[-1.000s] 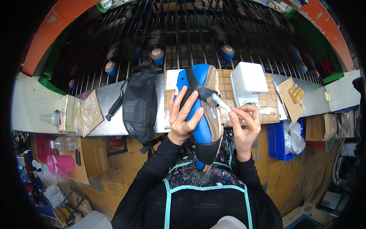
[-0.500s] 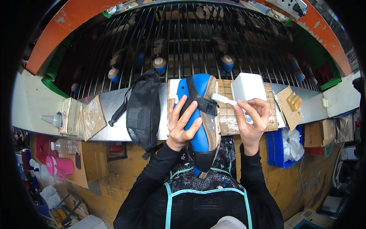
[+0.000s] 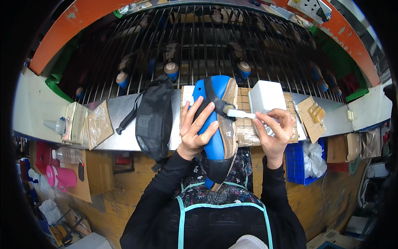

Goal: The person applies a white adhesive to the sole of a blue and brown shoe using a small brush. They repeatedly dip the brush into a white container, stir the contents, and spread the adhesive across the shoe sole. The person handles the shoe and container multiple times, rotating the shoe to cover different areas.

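A blue shoe last point(image 3: 212, 143) with black straps and a brown sole piece along its right side stands tilted in front of me, toe end pointing away. My left hand point(image 3: 195, 126) grips it from the left, fingers across the blue side and the black strap point(image 3: 212, 92). Between the thumb and fingers of my right hand point(image 3: 275, 130) is a slim white-handled brush point(image 3: 242, 114). The brush's tip touches the strap's end near the brown sole edge; the bristles are hard to make out. Behind my right hand stands a white square container point(image 3: 267, 97).
Beyond the metal ledge point(image 3: 112, 137), a rack of metal bars point(image 3: 192, 50) carries several similar blue lasts. A black mesh bag point(image 3: 155, 120) lies left of my left hand. Cardboard with a yellowish block point(image 3: 317, 114) sits at right, above a blue crate point(image 3: 298, 166) of white plastic.
The brush tip has moved from the sole edge down and left onto the strap's end. The strap end now lies differently, and the whole view has shifted slightly.
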{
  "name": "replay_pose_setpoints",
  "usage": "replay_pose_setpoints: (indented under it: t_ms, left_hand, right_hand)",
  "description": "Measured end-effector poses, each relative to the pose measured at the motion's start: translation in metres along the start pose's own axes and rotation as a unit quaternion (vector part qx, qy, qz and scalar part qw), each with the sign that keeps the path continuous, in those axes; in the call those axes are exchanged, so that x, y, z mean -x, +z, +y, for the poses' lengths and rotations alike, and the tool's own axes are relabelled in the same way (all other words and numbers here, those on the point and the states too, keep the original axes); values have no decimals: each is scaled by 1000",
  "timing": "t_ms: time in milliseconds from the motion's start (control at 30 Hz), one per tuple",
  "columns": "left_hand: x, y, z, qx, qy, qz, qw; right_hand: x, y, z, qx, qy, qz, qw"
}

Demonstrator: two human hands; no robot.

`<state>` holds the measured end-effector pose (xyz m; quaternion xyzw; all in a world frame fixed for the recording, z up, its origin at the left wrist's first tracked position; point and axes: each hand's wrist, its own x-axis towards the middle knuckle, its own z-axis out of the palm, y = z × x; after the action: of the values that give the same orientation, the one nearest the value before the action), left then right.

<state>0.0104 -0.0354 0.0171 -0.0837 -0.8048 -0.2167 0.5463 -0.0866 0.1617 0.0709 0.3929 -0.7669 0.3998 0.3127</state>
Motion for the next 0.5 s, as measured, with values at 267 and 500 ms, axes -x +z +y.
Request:
replay_pose_setpoints:
  t_ms: [267,500]
  left_hand:
    - [-11,1,-4,28,8,11,1000]
    - [-19,0,-10,16,11,49,999]
  right_hand:
    - [-7,-5,6,-137,59,-44,988]
    - [1,-16,-6,-139,98,-92,981]
